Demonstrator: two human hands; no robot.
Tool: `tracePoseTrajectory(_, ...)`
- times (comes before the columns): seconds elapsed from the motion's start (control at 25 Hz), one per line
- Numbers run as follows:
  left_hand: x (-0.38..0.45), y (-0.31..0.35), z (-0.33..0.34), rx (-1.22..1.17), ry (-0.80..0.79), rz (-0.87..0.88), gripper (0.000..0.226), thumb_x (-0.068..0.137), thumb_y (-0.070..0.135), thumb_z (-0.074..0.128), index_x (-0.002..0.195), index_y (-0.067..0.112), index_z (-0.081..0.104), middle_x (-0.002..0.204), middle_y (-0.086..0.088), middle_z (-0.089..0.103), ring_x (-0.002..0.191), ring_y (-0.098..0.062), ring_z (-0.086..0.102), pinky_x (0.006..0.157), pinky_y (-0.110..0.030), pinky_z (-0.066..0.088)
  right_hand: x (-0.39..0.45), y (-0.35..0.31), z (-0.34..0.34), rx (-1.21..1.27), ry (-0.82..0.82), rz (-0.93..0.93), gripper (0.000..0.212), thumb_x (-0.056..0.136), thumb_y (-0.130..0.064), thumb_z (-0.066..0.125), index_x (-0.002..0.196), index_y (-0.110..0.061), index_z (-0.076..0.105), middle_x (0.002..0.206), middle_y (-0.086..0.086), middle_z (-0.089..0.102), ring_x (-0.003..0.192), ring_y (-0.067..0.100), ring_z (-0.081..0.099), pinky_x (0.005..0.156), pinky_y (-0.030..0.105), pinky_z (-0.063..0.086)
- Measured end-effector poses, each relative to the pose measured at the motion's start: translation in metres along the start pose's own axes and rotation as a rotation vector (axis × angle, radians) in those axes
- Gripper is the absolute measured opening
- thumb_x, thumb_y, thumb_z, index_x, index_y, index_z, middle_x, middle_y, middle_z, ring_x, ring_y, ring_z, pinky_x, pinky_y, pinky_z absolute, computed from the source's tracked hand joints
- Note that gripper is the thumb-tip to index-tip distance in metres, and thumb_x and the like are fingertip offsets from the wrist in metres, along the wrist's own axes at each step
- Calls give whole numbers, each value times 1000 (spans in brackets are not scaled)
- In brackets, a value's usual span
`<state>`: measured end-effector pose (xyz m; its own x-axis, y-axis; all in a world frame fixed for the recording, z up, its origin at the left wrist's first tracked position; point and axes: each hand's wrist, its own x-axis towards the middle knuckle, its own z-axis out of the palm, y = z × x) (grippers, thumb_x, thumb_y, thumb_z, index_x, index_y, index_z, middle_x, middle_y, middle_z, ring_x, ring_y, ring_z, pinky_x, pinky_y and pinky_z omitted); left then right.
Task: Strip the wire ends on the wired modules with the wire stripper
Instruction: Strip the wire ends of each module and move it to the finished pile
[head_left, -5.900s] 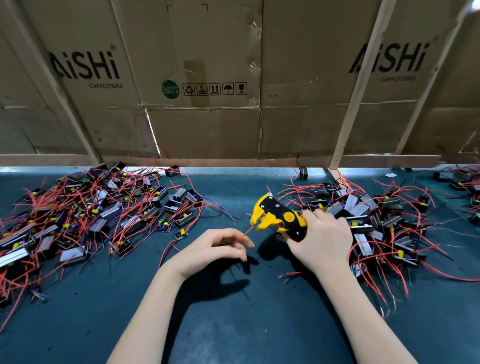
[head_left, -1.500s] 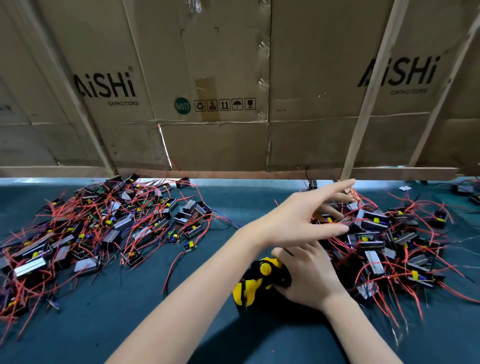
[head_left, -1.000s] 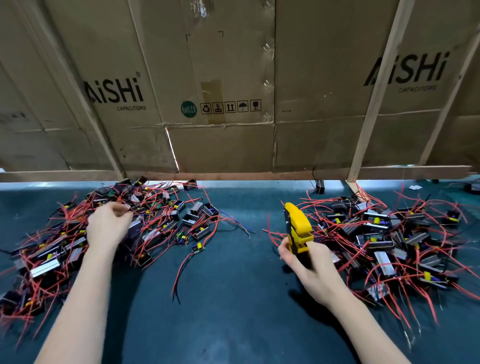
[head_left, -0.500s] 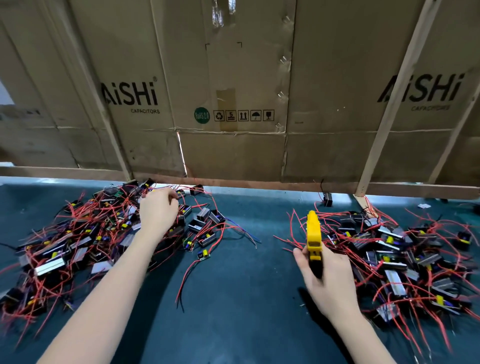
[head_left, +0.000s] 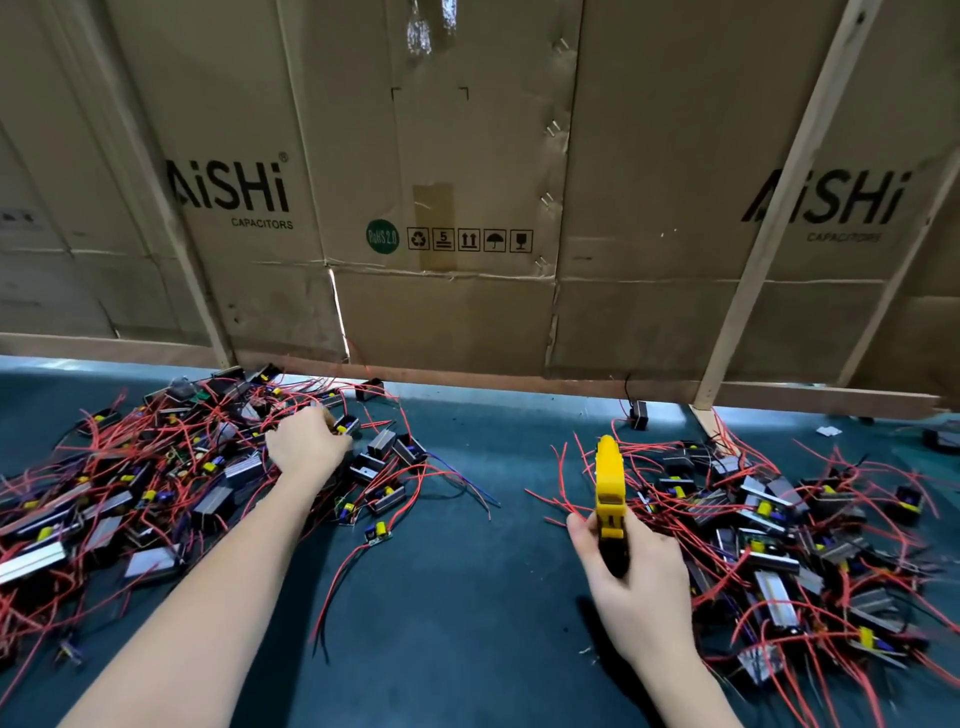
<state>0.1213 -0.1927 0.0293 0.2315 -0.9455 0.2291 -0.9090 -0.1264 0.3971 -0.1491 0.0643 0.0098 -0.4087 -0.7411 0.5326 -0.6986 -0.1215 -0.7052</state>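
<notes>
Wire stripper (head_left: 609, 483), center-right, long axis near vertical, head toward frame top, right hand (head_left: 631, 577) gripping handles; left hand (head_left: 306, 447) on left module pile (head_left: 156, 478), fingers hidden, grip unclear.

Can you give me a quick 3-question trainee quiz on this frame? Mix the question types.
1. True or false: the right hand grips the yellow wire stripper with its head pointing away from the person.
2. Multiple choice: where is the left hand? A) flat on bare mat B) reaching into the left pile of modules C) on the cardboard wall
3. Fill in: most wires on the modules in the right pile are ____ in colour.

Key: 1 true; 2 B; 3 red.
</notes>
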Motion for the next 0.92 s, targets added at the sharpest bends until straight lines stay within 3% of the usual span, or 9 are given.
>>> tracePoseTrajectory(0.16,-15,26,-38,-362,276,221,24,79,21,75,102,17,72,98,-6,73,102,-31,60,87,-38,44,1,-1,0,-31,-37,45,56,77,-73,44,73,-20,60,58,-6,61,61,27,59,70,43,48)
tracePoseTrajectory(0.28,-50,45,-75,-676,106,531,26,70,17,82,93,25,72,86,13,72,84,-5,65,81,-15,47,1,-3,1,-95,-95,-15,56,81,-74,51,65,-20,54,50,-8,49,53,21,50,60,38,42)
tracePoseTrajectory(0.36,-84,46,-77,-568,-148,759,28,67,20,84,91,29,72,83,18,71,81,0,64,76,-9,45,0,-5,3,-114,-113,-33,55,78,-70,60,62,-19,49,50,-6,48,53,19,49,59,36,39)
tracePoseTrajectory(0.44,-118,44,-60,-328,-399,885,27,71,17,83,95,25,74,88,14,72,85,-3,64,80,-19,47,-3,-5,4,-59,-90,-31,50,76,-63,67,60,-21,45,51,-6,47,51,14,45,57,29,34)
tracePoseTrajectory(0.56,-139,41,-41,55,-535,1016,37,84,15,69,121,21,66,116,4,67,112,-16,57,97,-28,41,-6,-4,-1,130,-22,16,42,77,-59,65,63,-25,44,58,-8,49,54,10,43,54,20,33)
tracePoseTrajectory(0.64,-134,38,-47,196,-566,1014,54,89,26,66,140,22,49,135,3,54,129,-17,42,107,-31,32,-4,-3,-6,188,89,46,41,80,-58,64,65,-27,44,60,-10,51,55,9,43,55,20,34)
tracePoseTrajectory(0.72,-129,38,-56,135,-516,996,61,90,30,65,145,19,42,143,1,49,134,-17,38,110,-30,28,-1,-3,-9,222,171,50,34,84,-55,66,65,-37,45,61,-16,53,56,7,46,56,16,33)
tracePoseTrajectory(0.84,-150,52,-54,-242,-343,908,39,90,25,67,127,13,63,123,-2,66,114,-16,59,102,-26,40,4,-4,-8,214,161,66,25,83,-48,67,66,-48,49,62,-21,56,58,3,49,58,15,34)
tracePoseTrajectory(0.92,-170,62,-38,-348,-332,831,24,87,24,71,108,12,71,103,-1,73,95,-15,66,92,-29,48,3,-3,-8,223,116,26,25,85,-50,68,67,-44,51,63,-17,55,59,6,49,59,17,36)
